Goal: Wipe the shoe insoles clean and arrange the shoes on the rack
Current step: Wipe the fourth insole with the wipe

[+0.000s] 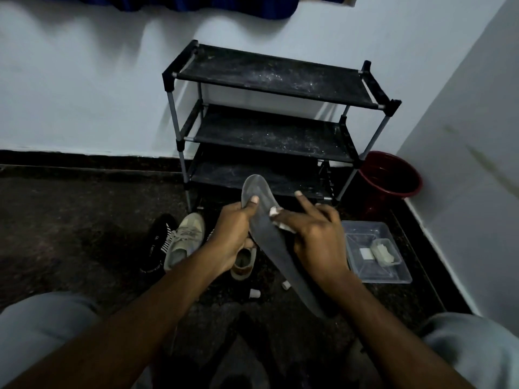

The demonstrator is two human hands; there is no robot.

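The left hand (234,228) grips the insole (269,240) near its toe, above the shoes (185,240), so the right hand (314,237), pinching a wipe (276,213) on it, may push it loose.

Grey insole (278,248) tilted, toe twd rack (269,77)

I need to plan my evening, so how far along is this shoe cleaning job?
Nothing looks finished: the rack has no shoes on its shelves. In hand: the left hand grips a grey insole while the right hand holds a white wipe against it. Left: the black shoe, the beige sneaker and a third shoe lie on the floor, not yet racked.
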